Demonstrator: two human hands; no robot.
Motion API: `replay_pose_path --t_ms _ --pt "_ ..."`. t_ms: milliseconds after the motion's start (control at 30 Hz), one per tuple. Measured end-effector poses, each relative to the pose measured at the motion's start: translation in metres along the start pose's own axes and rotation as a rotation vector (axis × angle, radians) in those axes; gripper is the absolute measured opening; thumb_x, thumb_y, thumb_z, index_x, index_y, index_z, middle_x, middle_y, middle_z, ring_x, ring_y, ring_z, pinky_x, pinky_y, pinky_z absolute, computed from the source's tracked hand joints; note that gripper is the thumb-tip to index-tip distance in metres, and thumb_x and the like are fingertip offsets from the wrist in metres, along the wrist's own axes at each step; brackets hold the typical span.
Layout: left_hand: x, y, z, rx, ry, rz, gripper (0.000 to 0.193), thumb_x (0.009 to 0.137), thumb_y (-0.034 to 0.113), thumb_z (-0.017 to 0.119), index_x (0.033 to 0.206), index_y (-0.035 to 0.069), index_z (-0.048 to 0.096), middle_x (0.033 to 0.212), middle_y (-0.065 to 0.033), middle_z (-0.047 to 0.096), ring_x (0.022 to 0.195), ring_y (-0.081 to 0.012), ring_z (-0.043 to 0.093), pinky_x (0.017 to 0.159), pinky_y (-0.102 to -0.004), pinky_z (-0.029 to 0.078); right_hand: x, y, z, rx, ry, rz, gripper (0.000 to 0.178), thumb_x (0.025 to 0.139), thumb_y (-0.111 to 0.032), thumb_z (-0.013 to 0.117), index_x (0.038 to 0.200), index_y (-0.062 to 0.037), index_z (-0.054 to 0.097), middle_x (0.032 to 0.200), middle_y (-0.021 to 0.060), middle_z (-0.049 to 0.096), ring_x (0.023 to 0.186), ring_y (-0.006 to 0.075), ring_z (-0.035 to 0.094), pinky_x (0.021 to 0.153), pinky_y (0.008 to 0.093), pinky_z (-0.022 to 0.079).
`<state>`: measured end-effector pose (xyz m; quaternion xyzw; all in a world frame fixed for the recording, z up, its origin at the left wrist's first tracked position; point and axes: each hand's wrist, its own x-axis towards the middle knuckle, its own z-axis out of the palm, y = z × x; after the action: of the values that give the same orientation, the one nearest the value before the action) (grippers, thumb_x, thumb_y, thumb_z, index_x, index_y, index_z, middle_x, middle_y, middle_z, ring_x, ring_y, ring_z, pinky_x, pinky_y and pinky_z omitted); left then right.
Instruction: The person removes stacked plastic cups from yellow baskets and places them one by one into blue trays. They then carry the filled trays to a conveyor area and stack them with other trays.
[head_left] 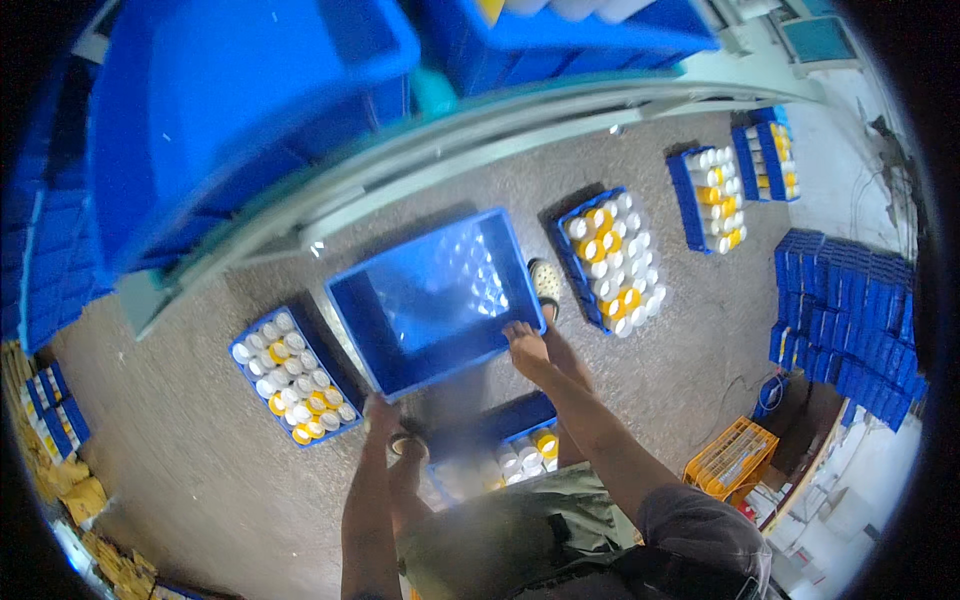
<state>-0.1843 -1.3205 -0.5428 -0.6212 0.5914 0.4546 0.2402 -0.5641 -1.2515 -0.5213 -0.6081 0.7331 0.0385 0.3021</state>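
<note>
A rectangular blue plastic bin [395,365] hangs in front of me over the floor, tilted so that I see into it. Its inside holds no loose items that I can make out; shiny bright patches show on its bottom. My right hand [524,345] grips the rim at the near right corner, fingers curled over the edge. At the near left corner my left hand [380,412] is closed on the rim, slightly blurred, its fingertips mostly hidden. Close to my legs stands a blue crate of white and yellow cylinders [528,455], partly covered by my body.
Similar filled crates stand on the floor at left [300,380], right [612,260] and far right [708,198]. A pale metal frame [500,118] with large blue bins [250,110] crosses ahead. Stacked blue crates [845,315] and an orange crate [732,457] are at right.
</note>
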Motion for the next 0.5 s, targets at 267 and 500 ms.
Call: replay_pose_path --t_ms 267,500 --pt "-0.205 0.349 -0.272 -0.347 0.292 0.854 0.034 0.092 0.028 0.065 0.119 0.008 0.061 0.113 -0.0179 0.067 0.105 -0.0294 0.066 0.087 -0.0372 0.052 -0.056 -0.082 -0.395 0.635 0.426 -0.144 0.038 0.084 -0.003 0.068 0.12 0.0002 0.058 0.102 0.0167 0.064 0.095 0.0301 0.066 0.082 0.0372 0.053" --pt "-0.184 0.572 -0.454 -0.064 1.028 0.718 0.068 0.076 0.001 0.07 0.139 0.015 0.048 0.137 -0.025 0.042 0.127 -0.0409 0.046 0.105 -0.0439 0.04 0.121 -0.065 -0.643 0.4 0.867 -0.354 0.057 0.074 0.003 0.074 0.127 -0.0068 0.056 0.13 0.0177 0.054 0.111 0.0341 0.06 0.09 0.0402 0.054"
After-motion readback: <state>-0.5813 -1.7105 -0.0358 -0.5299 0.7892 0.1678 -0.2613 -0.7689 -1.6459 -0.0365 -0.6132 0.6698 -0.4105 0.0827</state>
